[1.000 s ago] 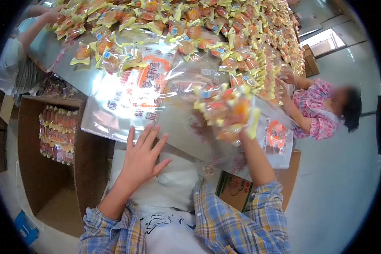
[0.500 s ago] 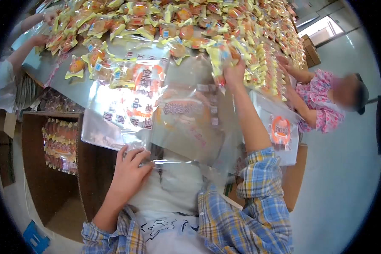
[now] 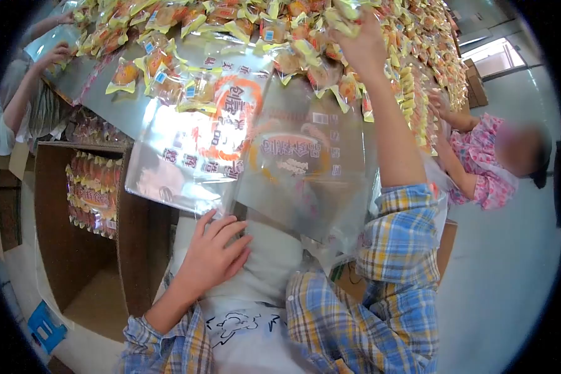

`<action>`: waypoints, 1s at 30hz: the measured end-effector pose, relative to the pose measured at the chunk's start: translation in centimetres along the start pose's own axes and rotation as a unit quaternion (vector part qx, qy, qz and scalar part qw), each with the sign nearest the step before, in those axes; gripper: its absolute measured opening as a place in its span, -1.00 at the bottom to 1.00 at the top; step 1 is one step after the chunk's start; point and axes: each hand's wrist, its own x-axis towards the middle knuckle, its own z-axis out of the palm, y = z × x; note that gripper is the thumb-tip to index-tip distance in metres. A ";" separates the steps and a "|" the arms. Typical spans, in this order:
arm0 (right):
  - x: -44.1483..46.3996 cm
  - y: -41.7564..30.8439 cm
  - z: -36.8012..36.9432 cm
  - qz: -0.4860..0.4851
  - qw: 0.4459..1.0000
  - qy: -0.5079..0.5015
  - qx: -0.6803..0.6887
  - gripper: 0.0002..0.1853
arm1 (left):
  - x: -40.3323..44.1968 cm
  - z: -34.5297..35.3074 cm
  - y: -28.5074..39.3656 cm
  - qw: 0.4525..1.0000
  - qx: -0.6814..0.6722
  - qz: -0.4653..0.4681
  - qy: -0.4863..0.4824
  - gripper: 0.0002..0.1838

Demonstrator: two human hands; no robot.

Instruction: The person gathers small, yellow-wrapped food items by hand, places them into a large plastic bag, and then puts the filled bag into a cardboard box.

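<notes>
My left hand point(image 3: 215, 252) lies with bent, slightly spread fingers at the lower edge of a stack of printed clear bags point(image 3: 190, 140), nothing gripped in it. One thin printed bag point(image 3: 293, 149) extends to the right of the stack, its film spread over the table edge. My right hand point(image 3: 363, 43) reaches far up into the pile of wrapped round pastries point(image 3: 287, 31), its fingers bent around a yellow-edged packet point(image 3: 341, 22). Several loose packets point(image 3: 199, 90) rest along the top of the bag stack.
At the left, a cardboard box point(image 3: 123, 249) holds a filled bag of pastries point(image 3: 92, 196). A co-worker in a pink patterned top point(image 3: 480, 156) is at the right; another co-worker's arms point(image 3: 28, 93) reach in at the upper left. A blue object point(image 3: 47, 327) lies on the floor.
My right hand, earlier carrying a cluster of packets over the bags, has moved up and away into the pile. My left hand's fingers have bent and stay near the bags' edge.
</notes>
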 end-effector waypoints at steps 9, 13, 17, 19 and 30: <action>-11.6 1.3 -8.8 -0.082 0.968 -0.143 -0.190 -0.20 | -2.2 -0.6 -0.4 0.998 0.061 -0.004 0.018 -0.66; -18.1 2.5 -13.8 -0.091 0.922 -0.217 -0.306 -0.16 | -2.3 -0.8 -0.9 0.992 0.123 -0.032 -0.008 -0.48; -24.0 4.9 -12.6 -0.105 0.888 -0.298 -0.334 -0.15 | -1.7 -0.8 -0.5 0.991 0.128 -0.001 -0.031 -0.41; -24.0 1.6 -12.3 -0.071 0.888 -0.318 -0.326 -0.12 | -1.5 0.0 -0.7 0.987 0.156 0.008 -0.024 -0.44; -24.5 5.5 -13.3 0.005 0.974 -0.212 -0.081 -0.20 | -1.9 -0.2 -0.1 0.990 0.108 0.062 0.067 -0.56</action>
